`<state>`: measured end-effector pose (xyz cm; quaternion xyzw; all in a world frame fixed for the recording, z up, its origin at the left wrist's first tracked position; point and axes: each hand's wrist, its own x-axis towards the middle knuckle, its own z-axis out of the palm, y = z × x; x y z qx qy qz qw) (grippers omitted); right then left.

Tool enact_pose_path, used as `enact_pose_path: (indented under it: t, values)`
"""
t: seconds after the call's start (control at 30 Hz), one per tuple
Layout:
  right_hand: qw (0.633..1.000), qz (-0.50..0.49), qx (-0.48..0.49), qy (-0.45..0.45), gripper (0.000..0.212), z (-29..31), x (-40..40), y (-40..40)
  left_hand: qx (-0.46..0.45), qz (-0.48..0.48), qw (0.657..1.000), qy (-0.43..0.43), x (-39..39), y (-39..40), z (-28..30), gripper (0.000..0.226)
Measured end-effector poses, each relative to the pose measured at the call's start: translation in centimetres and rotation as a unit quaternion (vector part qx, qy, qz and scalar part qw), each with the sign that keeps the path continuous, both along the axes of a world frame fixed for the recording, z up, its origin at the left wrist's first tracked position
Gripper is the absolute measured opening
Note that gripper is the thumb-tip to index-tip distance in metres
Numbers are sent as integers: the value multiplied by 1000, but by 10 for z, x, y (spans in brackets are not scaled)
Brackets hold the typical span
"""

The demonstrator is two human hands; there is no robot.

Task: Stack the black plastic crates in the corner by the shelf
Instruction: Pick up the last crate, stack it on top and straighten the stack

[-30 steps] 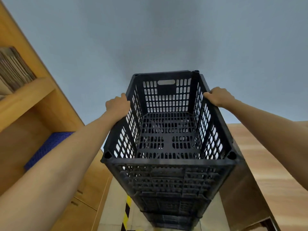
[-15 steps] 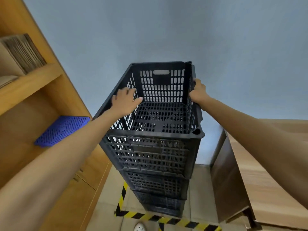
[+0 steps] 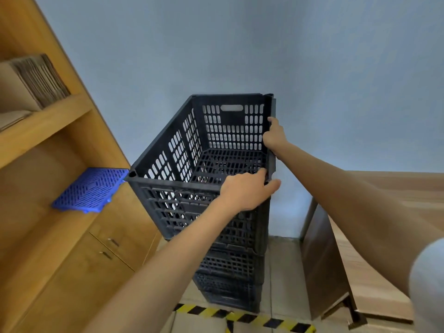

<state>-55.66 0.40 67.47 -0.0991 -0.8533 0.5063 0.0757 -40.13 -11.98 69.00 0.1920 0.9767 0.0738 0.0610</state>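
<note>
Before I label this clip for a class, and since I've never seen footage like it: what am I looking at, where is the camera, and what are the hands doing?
There is no machine here. A person wears a wide-angle camera on the head, looking forward and down, so you see their own two bare arms. In front of them stands a stack of black plastic crates on the tiled floor, against a blue-grey wall. The top crate is empty. The left hand grips its near right corner, fingers over the rim. The right hand holds the right-hand rim further back. To the left is a wooden shelf unit with a blue plastic grid panel and flattened cardboard on it. To the right is a wooden cabinet. Yellow-black hazard tape runs across the floor.
</note>
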Motion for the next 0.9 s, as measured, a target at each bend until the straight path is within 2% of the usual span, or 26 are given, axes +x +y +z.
enact_pose_path:
  t: [0.23,0.33,0.4,0.53,0.67,0.73,0.8,0.9]
  values:
    - [993,85,-4,-81,61,18,13,11,42,15,999,-30,2,-3,4,49]
    - [997,41,52,35,44,13,29,16,74,28,996,-38,0,-3,5,41]
    - [982,37,148,113,39,3,43,29,88,40,995,-33,-1,-2,4,40]
    - [896,160,373,180,61,-1,62,55,107,79,991,-33,-5,1,4,43]
    - [783,283,533,151,67,16,49,71,90,119,988,-51,-6,5,6,71]
    - [745,324,571,118,70,27,36,78,83,128,986,-70,-8,7,7,82]
    - [735,347,572,110,72,38,24,82,107,139,979,-103,-12,7,10,84]
    - [692,387,595,129,74,48,4,86,206,156,954,-151,-22,7,12,68]
